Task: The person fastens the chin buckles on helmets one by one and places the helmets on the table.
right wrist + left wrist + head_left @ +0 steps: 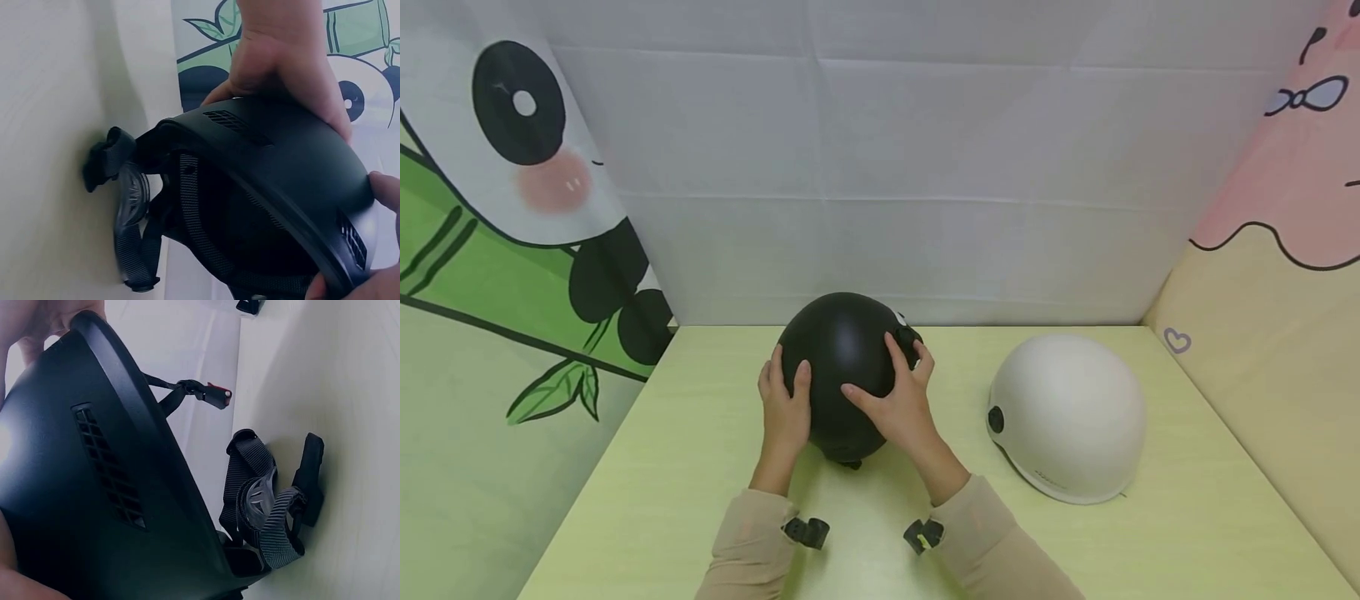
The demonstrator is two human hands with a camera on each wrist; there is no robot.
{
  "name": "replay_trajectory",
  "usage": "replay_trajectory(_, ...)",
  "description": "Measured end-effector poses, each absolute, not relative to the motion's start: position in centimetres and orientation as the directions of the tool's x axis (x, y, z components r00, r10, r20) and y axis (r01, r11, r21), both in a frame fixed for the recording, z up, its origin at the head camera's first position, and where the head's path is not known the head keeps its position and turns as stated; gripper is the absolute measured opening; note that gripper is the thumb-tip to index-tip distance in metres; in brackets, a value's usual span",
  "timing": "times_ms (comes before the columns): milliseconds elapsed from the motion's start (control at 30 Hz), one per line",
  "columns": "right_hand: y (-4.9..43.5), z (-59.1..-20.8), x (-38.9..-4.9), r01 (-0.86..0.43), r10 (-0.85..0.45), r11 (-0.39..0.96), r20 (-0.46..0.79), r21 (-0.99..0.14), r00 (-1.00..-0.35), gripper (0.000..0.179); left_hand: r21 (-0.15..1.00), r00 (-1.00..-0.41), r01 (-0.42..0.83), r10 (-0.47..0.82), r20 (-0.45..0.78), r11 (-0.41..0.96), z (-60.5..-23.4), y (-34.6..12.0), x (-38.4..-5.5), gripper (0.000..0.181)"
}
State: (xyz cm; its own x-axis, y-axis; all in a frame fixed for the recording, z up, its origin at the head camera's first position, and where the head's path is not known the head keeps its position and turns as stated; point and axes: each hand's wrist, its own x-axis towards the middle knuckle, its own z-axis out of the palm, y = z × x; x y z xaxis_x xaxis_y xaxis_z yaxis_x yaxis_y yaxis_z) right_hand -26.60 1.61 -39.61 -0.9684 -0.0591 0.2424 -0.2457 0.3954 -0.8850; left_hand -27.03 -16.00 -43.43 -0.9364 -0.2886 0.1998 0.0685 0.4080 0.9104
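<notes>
Both hands hold a black helmet (838, 350) between them, its smooth dome turned toward the head camera. My left hand (786, 412) grips its left side, thumb on the dome and fingers around the side. On the other side, my right hand (902, 408) spreads thumb and fingers over the shell near a round black fitting (907, 335). The right wrist view shows part of the dark hollow inside and a slotted vent (353, 240). Webbing straps (284, 528) hang from the rim close to the table, and a black buckle with a red part (215, 395) dangles from another strap.
A white helmet (1071, 417) with a round black side fitting sits dome up on the pale table (1210, 533), to the right. A white cloth wall (925, 167) stands behind, with cartoon-printed walls at either side. Small black devices (806, 532) are worn at both cuffs.
</notes>
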Motion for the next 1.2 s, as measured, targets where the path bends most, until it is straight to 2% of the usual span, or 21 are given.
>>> replay_trajectory(800, 2.4, -38.1, -26.8, -0.261, -0.104, 0.482, 0.241, -0.837, -0.965, 0.090, 0.923, -0.929, 0.080, -0.308, 0.206, 0.376, -43.5, -14.9, -26.6, 0.075)
replay_trajectory(1067, 2.7, -38.1, -26.9, -0.240, -0.108, 0.485, 0.215, -0.841, -0.971, 0.090, 0.878, -0.959, 0.039, -0.230, 0.167, 0.477, -42.9, -15.7, -26.4, 0.076)
replay_trajectory(1200, 2.8, -38.0, -26.9, -0.238, -0.102, 0.485, 0.216, -0.841, -0.971, 0.090, 0.833, -0.966, 0.063, -0.178, 0.190, 0.549, -41.9, -15.9, -26.7, 0.076)
